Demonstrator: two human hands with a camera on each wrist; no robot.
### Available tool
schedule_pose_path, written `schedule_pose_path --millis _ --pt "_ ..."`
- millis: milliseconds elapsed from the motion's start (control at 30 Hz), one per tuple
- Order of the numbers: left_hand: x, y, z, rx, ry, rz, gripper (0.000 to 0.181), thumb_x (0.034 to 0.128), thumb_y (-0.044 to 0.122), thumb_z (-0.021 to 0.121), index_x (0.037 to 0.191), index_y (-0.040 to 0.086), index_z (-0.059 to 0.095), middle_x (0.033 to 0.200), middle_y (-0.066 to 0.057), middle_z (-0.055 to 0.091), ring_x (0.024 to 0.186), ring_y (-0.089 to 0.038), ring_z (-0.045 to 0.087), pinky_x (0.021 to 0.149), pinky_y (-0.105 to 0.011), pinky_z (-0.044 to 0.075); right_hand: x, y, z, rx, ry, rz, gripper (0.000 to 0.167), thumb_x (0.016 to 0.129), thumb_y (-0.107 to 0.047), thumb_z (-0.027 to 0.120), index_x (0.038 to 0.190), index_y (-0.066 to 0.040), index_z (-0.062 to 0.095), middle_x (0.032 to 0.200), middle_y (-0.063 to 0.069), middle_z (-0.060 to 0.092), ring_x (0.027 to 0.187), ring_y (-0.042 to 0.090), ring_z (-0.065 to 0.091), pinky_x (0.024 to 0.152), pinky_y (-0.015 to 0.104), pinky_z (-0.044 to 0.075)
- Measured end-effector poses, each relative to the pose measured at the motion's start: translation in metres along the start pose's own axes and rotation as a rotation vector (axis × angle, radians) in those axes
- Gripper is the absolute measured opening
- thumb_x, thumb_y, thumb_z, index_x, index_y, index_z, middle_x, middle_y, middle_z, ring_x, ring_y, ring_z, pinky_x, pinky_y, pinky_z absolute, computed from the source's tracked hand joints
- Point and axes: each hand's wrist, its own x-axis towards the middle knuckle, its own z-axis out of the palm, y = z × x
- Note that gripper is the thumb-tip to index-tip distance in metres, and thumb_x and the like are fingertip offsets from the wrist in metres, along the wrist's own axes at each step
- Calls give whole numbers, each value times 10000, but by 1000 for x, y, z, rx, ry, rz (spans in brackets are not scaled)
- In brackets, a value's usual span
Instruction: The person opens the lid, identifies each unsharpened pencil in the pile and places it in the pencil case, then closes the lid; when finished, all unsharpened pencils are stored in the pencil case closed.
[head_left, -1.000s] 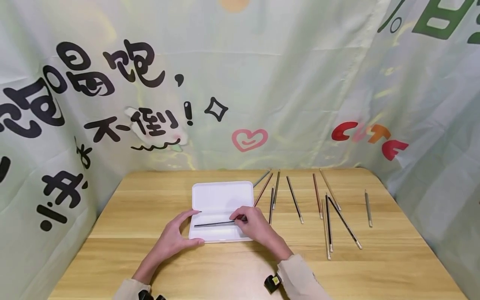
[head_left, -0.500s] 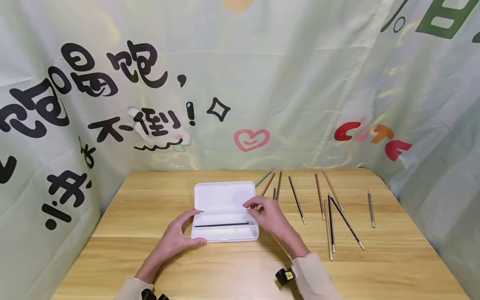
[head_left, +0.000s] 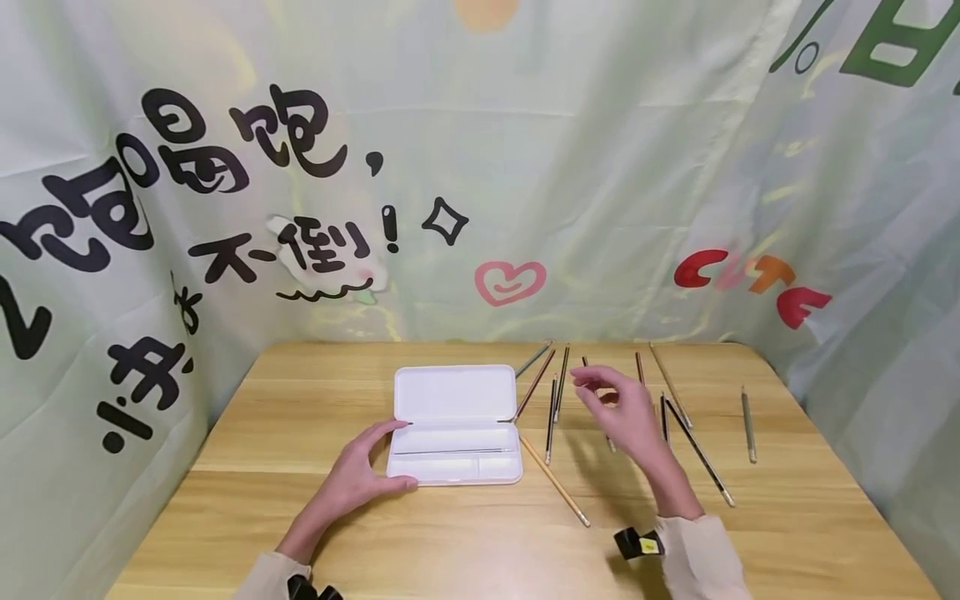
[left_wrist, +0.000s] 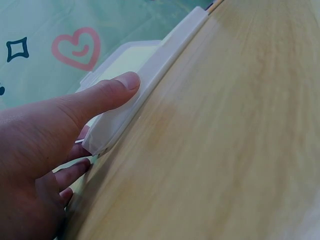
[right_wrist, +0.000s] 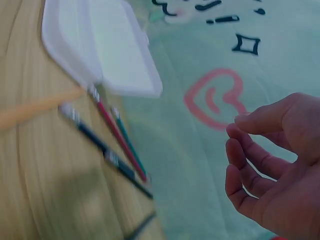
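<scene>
A white pencil case (head_left: 454, 393) stands on the table with its lid raised. A dark pencil (head_left: 450, 452) lies lengthwise inside, showing only as a thin line. My left hand (head_left: 358, 468) holds the case by its left end; the thumb presses the front wall and the index finger is at the hinge side, while the other fingers are partly hidden in the left wrist view. Over the pencils to the right, my right hand (head_left: 618, 412) hovers in the air. Its fingers are loosely bent, and the right wrist view shows nothing between them.
Touching or near the case's right side lie a light wooden pencil (head_left: 557, 483), a red pencil (head_left: 536, 383) and a black pencil (head_left: 551, 421). Farther right are several more, including a black pencil (head_left: 701, 454) and a grey pencil (head_left: 748, 425). A printed cloth (head_left: 585, 208) hangs behind the table.
My right hand has let go of the dark pencil, which now lies lower inside the case. That hand has moved right, over the loose pencils. The left hand keeps its hold.
</scene>
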Motion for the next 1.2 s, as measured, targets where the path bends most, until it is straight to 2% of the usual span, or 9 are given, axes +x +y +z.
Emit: schedule_pose_path --millis 300,533,700,867,1200 --pt "2 0 -1 1 -8 -2 907 646 543 946 1422 234 591 1466 -90 559 1361 -351 499 1095 -612 400 -15 39 -51 -90 93 31 223 996 -75 668 1210 -46 721 1026 122 730 888 31 619 681 153 529" --pt "3 0 0 1 7 19 897 648 530 949 1413 217 602 1445 -80 581 1345 -343 516 1093 -601 406 -16 70 -76 -122 175 123 273 1012 -156 657 1255 -40 699 1075 167 708 888 -92 555 708 56 467" --pt "1 0 0 -5 10 20 895 640 538 951 1410 240 606 1448 -82 578 1349 -336 514 1095 -593 407 -20 85 -85 -117 217 204 283 1003 -155 666 1255 -30 695 1084 172 694 883 -73 559 704 55 472" --pt "0 0 0 -2 8 19 898 643 556 942 1414 246 601 1452 -74 576 1354 -335 509 1100 -597 401 -23 96 -90 -122 225 271 288 991 -138 669 1253 -22 690 1069 135 678 883 -45 555 707 61 459" --pt "0 5 -2 -7 -7 -4 902 644 529 951 1421 245 591 1476 -76 556 1371 -347 490 1103 -619 387 -35 111 -89 -157 186 275 260 981 -81 665 1210 41 692 1039 205 690 818 -90 538 662 82 462"
